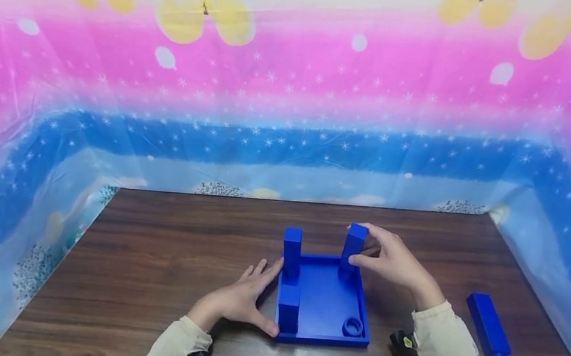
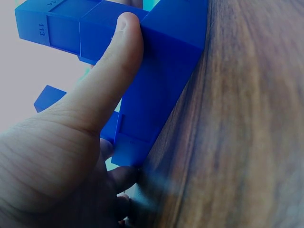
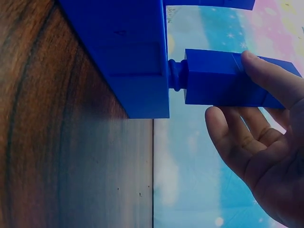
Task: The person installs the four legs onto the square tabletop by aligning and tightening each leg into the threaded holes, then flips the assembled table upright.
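A blue square tray (image 1: 323, 306) with a raised rim lies on the table. Blue posts stand at its near-left corner (image 1: 289, 308) and far-left corner (image 1: 292, 250). My right hand (image 1: 394, 257) pinches a third post (image 3: 216, 78) upright at the far-right corner, thumb on one side and fingers on the other. In the right wrist view its narrow neck (image 3: 176, 75) shows just above the tray's rim. My left hand (image 1: 239, 299) lies along the tray's left side, fingers outstretched and thumb (image 2: 121, 57) straight against the near-left corner. A round ring socket (image 1: 352, 326) shows at the near-right corner.
Another blue post (image 1: 487, 330) lies on the brown wooden table (image 1: 150, 268) to the right of my right forearm, its narrow end toward me. A printed curtain (image 1: 298, 94) hangs along the back and sides of the table.
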Tool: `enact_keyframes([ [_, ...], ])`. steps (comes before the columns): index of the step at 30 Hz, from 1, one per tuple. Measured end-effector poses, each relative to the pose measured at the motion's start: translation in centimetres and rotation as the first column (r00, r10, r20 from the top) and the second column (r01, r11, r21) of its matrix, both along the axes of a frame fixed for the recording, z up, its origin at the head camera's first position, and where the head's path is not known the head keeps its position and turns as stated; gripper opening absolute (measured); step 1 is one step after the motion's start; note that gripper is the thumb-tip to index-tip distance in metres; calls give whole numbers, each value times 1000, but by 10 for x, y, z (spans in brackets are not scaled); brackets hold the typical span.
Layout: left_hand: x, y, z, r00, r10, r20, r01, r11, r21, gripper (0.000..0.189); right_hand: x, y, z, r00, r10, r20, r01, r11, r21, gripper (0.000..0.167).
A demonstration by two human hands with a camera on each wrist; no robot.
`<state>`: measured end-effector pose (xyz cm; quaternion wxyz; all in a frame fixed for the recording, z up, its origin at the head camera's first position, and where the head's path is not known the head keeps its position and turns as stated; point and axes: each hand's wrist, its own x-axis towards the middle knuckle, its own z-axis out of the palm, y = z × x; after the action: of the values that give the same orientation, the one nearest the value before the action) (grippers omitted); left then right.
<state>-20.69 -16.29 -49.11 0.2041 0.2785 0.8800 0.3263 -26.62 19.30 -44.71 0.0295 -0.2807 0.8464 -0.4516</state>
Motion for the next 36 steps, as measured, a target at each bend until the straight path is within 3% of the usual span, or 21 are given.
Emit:
enact_keyframes([
  [14, 2, 2, -1, 1000, 9, 1, -9, 1000, 4, 137, 2, -4, -2, 999, -34, -29, 33, 999, -6, 49],
  [36, 1, 2, -1, 1000, 9, -3, -9, 1000, 1, 138, 5, -15, -2, 988, -129, -84, 136, 987, 85, 45],
])
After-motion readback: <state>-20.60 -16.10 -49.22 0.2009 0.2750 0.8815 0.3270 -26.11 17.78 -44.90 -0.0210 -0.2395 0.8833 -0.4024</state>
